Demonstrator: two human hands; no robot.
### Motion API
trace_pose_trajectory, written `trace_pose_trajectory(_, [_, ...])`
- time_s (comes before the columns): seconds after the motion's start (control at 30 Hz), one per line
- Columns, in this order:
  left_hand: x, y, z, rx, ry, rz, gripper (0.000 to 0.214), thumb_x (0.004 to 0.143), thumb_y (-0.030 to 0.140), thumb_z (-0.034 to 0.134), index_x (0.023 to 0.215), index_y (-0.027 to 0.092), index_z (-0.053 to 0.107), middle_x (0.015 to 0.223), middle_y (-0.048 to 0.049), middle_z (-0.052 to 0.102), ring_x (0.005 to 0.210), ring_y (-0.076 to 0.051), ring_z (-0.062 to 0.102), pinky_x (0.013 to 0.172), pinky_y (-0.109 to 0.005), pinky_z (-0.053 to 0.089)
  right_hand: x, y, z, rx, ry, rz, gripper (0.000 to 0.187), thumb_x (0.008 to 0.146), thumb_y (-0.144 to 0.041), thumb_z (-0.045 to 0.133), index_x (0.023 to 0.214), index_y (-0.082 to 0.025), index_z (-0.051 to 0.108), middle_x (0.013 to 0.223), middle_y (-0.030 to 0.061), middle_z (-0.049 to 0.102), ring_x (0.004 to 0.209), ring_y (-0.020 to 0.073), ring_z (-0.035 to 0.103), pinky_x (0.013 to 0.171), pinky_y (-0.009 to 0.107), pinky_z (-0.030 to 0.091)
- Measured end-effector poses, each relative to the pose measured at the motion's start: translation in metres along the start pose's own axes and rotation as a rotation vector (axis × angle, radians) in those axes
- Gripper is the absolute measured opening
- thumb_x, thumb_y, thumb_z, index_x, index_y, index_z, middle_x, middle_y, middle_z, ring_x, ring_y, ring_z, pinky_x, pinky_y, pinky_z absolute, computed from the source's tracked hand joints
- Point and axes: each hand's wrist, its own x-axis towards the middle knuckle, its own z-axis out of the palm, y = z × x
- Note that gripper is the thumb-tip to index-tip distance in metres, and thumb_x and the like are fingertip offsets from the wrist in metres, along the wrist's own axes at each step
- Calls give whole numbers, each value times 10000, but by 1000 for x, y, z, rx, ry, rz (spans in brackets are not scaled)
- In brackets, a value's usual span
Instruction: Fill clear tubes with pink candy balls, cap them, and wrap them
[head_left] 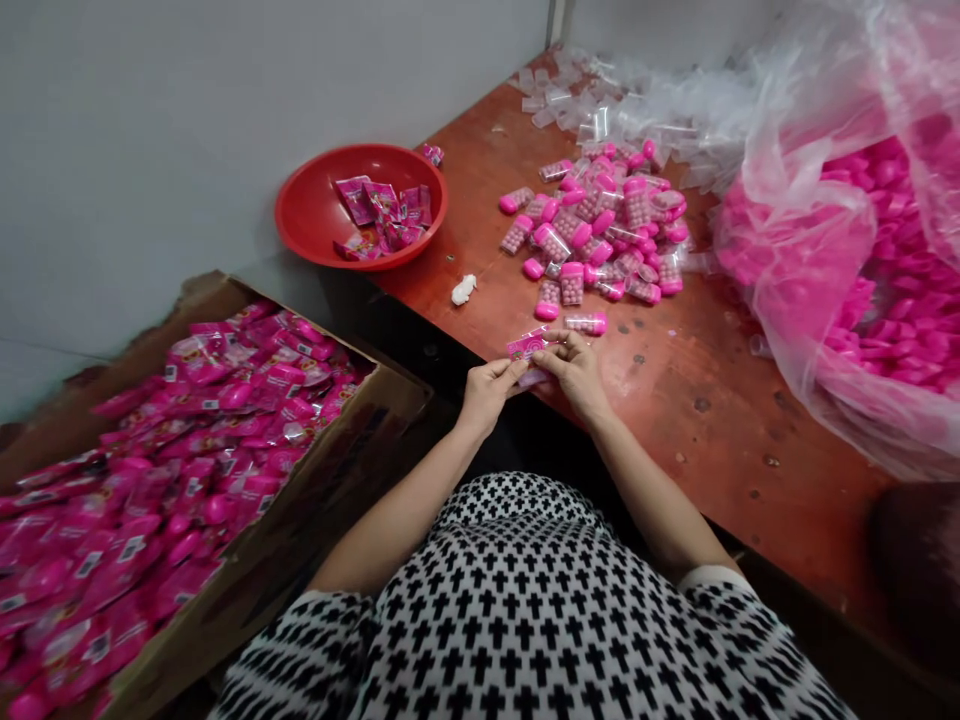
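A small pink printed packet (526, 345) is held between my two hands at the table's front edge. My left hand (489, 392) pinches its lower left side, fingers closed. On the right side my right hand (576, 372) grips it between thumb and fingers. What is inside the packet is hidden. Just beyond my fingers lies a clear tube with a pink cap (586, 324), filled with small beads. Behind that spreads a pile of similar capped tubes (600, 235).
A red bowl (307, 215) with several pink packets stands at the table's left corner. A crumpled white lump (464, 290) lies near it. At left, a cardboard box (397, 395) is full of pink packets. A clear bag (810, 330) of pink caps and loose clear tubes (637, 110) sit behind.
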Motion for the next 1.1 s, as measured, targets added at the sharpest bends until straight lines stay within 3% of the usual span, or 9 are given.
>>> trace_pose_trajectory(0.1, [0, -1, -5, 60, -24, 10, 304, 558, 376, 808, 627, 106, 687, 617, -17, 648, 582, -115, 626, 616, -243, 553, -2, -2, -7, -246, -12, -7, 315, 713, -422, 662, 905, -196, 556, 668, -39, 615, 566, 112, 549, 558, 235, 442])
trace_pose_trajectory(0.23, [-1, -2, -9, 72, 37, -47, 315, 515, 362, 828, 620, 98, 690, 622, -45, 664, 555, -112, 617, 549, -215, 529, 9, -21, -31, -887, 226, -90, 369, 835, -511, 498, 890, -163, 607, 797, 64, 669, 762, 197, 616, 702, 304, 454])
trace_pose_trajectory(0.33, [-3, -3, -6, 13, 64, -99, 340, 467, 353, 849, 570, 98, 650, 614, -45, 662, 541, -110, 610, 535, -216, 522, 27, -36, -40, -1282, 395, 12, 494, 874, -560, 418, 1004, -115, 590, 903, 169, 678, 896, 284, 628, 777, 372, 436])
trace_pose_trajectory(0.43, [-3, -2, -3, -60, 98, -139, 368, 446, 347, 861, 557, 101, 610, 618, -40, 661, 531, -107, 606, 525, -221, 519, 46, -44, -39, -1470, 442, 155, 657, 842, -652, 396, 1111, -67, 527, 951, 238, 659, 946, 339, 621, 792, 418, 434])
trace_pose_trajectory(0.6, [2, 7, -7, -185, 154, -168, 285, 578, 287, 817, 614, 103, 602, 648, -34, 662, 535, -98, 608, 521, -216, 520, 67, -49, -45, -1565, 371, 150, 631, 805, -602, 507, 1156, -79, 480, 1049, 235, 629, 978, 352, 607, 808, 451, 436])
trace_pose_trajectory(0.77, [5, 12, -12, -298, 165, -220, 104, 696, 155, 716, 743, 102, 640, 725, -47, 687, 652, -141, 667, 631, -277, 567, 58, -52, -65, -1515, 396, 84, 571, 785, -484, 586, 1173, -88, 450, 1078, 223, 616, 975, 335, 599, 809, 444, 441])
trace_pose_trajectory(0.93, [5, 11, -10, -321, 188, -237, 117, 702, 134, 711, 684, 114, 597, 708, -40, 685, 633, -127, 662, 625, -262, 562, 42, -48, -62, -1501, 529, 39, 634, 773, -634, 528, 1107, -96, 488, 1096, 240, 599, 981, 349, 598, 799, 447, 443])
trace_pose_trajectory(1.03, [4, 13, -8, -343, 218, -234, 160, 698, 145, 727, 649, 124, 575, 717, -35, 689, 613, -111, 651, 630, -252, 560, 46, -49, -56, -1524, 485, 87, 660, 723, -635, 590, 1081, -84, 519, 1057, 251, 614, 971, 351, 607, 801, 454, 448])
trace_pose_trajectory(1.1, [4, 14, -8, -371, 234, -227, 145, 697, 157, 736, 675, 131, 595, 739, -33, 694, 625, -110, 653, 635, -246, 561, 52, -50, -58, -1542, 425, 132, 561, 740, -538, 618, 1045, -72, 561, 1024, 256, 628, 968, 354, 612, 808, 462, 447])
